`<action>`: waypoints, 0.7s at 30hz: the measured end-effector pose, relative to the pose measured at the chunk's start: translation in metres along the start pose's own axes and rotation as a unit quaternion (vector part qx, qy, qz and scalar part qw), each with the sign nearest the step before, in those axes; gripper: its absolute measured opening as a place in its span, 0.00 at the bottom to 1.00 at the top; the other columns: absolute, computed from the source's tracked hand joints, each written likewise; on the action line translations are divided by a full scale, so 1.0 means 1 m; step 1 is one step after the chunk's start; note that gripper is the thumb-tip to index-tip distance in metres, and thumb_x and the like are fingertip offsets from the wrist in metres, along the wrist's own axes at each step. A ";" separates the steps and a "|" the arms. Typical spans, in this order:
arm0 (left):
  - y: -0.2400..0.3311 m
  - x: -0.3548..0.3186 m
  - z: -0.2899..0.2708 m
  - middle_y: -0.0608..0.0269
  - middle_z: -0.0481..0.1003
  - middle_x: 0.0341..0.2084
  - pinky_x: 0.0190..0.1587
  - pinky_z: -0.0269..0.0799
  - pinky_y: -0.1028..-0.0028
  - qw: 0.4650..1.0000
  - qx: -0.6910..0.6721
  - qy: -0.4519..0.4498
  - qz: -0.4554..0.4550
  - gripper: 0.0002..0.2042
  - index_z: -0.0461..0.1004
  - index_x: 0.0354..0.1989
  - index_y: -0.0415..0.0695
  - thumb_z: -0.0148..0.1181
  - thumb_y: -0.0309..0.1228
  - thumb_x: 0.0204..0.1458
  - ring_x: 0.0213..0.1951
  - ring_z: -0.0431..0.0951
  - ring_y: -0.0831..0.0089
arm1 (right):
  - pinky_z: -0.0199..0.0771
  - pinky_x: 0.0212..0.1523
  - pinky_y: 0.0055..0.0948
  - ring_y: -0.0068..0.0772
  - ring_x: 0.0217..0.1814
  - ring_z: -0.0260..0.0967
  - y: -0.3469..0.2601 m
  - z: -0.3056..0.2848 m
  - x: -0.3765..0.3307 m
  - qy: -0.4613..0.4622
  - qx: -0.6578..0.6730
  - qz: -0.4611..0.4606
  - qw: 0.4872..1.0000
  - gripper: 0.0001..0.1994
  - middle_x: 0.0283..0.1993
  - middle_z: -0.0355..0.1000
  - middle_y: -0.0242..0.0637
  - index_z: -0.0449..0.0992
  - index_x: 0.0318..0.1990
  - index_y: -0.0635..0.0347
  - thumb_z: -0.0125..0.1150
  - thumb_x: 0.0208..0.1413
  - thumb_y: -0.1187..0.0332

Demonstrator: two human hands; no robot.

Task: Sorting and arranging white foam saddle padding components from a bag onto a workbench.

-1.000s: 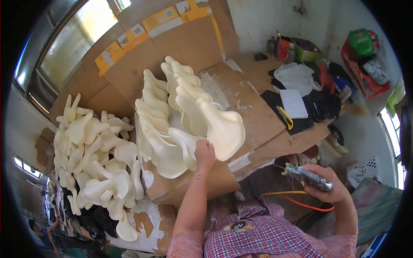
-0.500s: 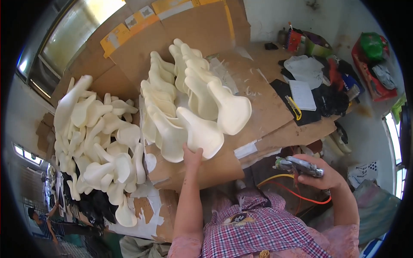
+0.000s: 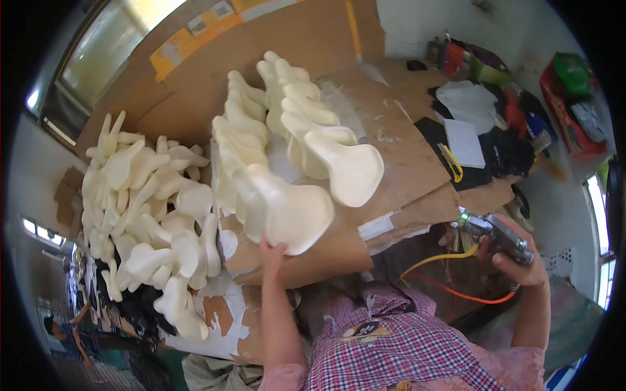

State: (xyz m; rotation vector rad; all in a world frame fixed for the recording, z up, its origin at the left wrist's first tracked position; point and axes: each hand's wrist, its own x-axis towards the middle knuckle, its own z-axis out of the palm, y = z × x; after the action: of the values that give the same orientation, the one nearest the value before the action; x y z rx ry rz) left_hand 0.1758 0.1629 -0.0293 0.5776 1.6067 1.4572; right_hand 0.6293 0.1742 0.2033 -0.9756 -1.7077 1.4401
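Observation:
My left hand (image 3: 272, 256) pinches the near rim of a cream bicycle saddle pad (image 3: 301, 215), at the front end of the left row. Behind it, several matching pads (image 3: 240, 140) lean on one another. A second row ends in another saddle pad (image 3: 357, 171), just right of the held one. On the right, my right hand (image 3: 527, 260) is wrapped round a silver spray gun (image 3: 499, 236), whose front end points left toward the pads. A yellow and orange hose (image 3: 433, 257) hangs below the gun.
A heap of loose cream pads (image 3: 147, 195) fills the left side. Brown cardboard (image 3: 407, 156) covers the table. At the right lie a notebook (image 3: 464, 144), a yellow cutter knife (image 3: 451, 163) and black cloth. Another person (image 3: 68, 335) is far off at lower left.
My left hand has shifted slightly left, its pad now tilted with its broad face up. The spray gun has moved right and turned. A few pads in the heap lie differently.

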 end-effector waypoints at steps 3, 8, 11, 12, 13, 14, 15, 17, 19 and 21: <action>0.019 -0.003 -0.028 0.53 0.68 0.47 0.40 0.77 0.60 0.995 -0.096 0.009 -0.005 0.29 0.58 0.56 0.37 0.52 0.21 0.39 0.45 0.72 0.58 | 0.67 0.38 0.23 0.22 0.37 0.65 -0.003 -0.018 0.000 0.018 -0.128 0.102 0.986 0.25 0.43 0.68 0.37 0.63 0.55 0.66 0.60 0.49 0.71; 0.025 0.024 0.026 0.57 0.68 0.48 0.52 0.68 0.62 0.954 -0.293 -0.056 0.020 0.25 0.61 0.54 0.39 0.52 0.21 0.43 0.50 0.69 0.63 | 0.68 0.35 0.22 0.21 0.33 0.66 0.007 -0.019 0.011 0.082 -0.019 0.039 0.996 0.25 0.37 0.70 0.35 0.63 0.55 0.68 0.60 0.49 0.71; 0.031 0.040 0.085 0.60 0.68 0.49 0.56 0.63 0.65 0.936 -0.342 -0.082 -0.004 0.23 0.62 0.54 0.40 0.53 0.22 0.45 0.52 0.68 0.67 | 0.68 0.35 0.21 0.20 0.33 0.66 0.008 -0.019 0.015 0.069 0.054 0.008 0.996 0.25 0.37 0.69 0.35 0.63 0.55 0.69 0.60 0.48 0.71; 0.025 0.048 0.097 0.60 0.68 0.49 0.56 0.63 0.66 0.937 -0.329 -0.116 0.011 0.23 0.63 0.54 0.40 0.54 0.22 0.45 0.52 0.68 0.67 | 0.68 0.34 0.22 0.20 0.33 0.66 0.013 -0.021 0.015 0.058 0.020 0.034 0.998 0.25 0.37 0.69 0.34 0.63 0.55 0.68 0.61 0.48 0.71; 0.013 0.059 0.108 0.60 0.68 0.49 0.56 0.63 0.67 0.938 -0.316 -0.143 0.029 0.22 0.64 0.53 0.40 0.54 0.22 0.46 0.51 0.68 0.68 | 0.69 0.34 0.22 0.21 0.33 0.67 0.021 -0.020 0.020 0.052 -0.009 0.040 0.998 0.25 0.36 0.69 0.34 0.64 0.55 0.68 0.60 0.47 0.72; 0.004 0.064 0.123 0.61 0.69 0.48 0.56 0.62 0.68 0.951 -0.262 -0.163 0.021 0.21 0.65 0.52 0.40 0.54 0.22 0.46 0.51 0.68 0.68 | 0.69 0.34 0.22 0.21 0.33 0.67 0.030 -0.018 0.022 0.062 -0.020 0.070 0.995 0.25 0.36 0.69 0.34 0.64 0.55 0.68 0.60 0.47 0.71; -0.023 0.079 0.119 0.59 0.69 0.49 0.56 0.62 0.67 0.957 -0.225 -0.186 0.009 0.23 0.65 0.53 0.39 0.56 0.22 0.45 0.52 0.67 0.68 | 0.69 0.34 0.22 0.21 0.33 0.67 0.039 -0.013 0.027 0.050 -0.029 0.092 0.994 0.26 0.35 0.69 0.34 0.64 0.55 0.68 0.61 0.47 0.69; -0.026 0.069 0.176 0.55 0.67 0.46 0.53 0.61 0.64 0.975 -0.146 -0.165 -0.011 0.27 0.67 0.50 0.40 0.64 0.30 0.38 0.49 0.67 0.61 | 0.69 0.35 0.22 0.21 0.33 0.67 0.049 -0.013 0.017 0.076 -0.032 0.104 0.991 0.27 0.34 0.69 0.33 0.64 0.54 0.67 0.61 0.47 0.66; -0.065 0.083 0.176 0.50 0.62 0.47 0.53 0.60 0.64 0.942 0.183 -0.015 0.282 0.28 0.67 0.48 0.36 0.63 0.36 0.36 0.51 0.63 0.57 | 0.68 0.35 0.22 0.22 0.33 0.67 0.059 0.004 0.015 0.093 0.000 0.085 0.992 0.28 0.33 0.69 0.33 0.63 0.54 0.66 0.62 0.47 0.63; -0.061 0.080 0.173 0.58 0.68 0.44 0.50 0.65 0.71 0.968 0.113 -0.073 0.210 0.28 0.65 0.52 0.40 0.64 0.30 0.39 0.48 0.69 0.66 | 0.68 0.35 0.21 0.22 0.32 0.66 0.064 0.010 0.021 0.051 -0.028 0.091 0.994 0.28 0.32 0.69 0.33 0.63 0.54 0.66 0.62 0.47 0.62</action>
State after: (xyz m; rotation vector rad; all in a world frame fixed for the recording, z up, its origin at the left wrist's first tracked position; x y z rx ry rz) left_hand 0.2906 0.3104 -0.1006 1.1897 1.6057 1.4934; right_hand 0.6176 0.1940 0.1396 -1.2425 -1.6259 1.4366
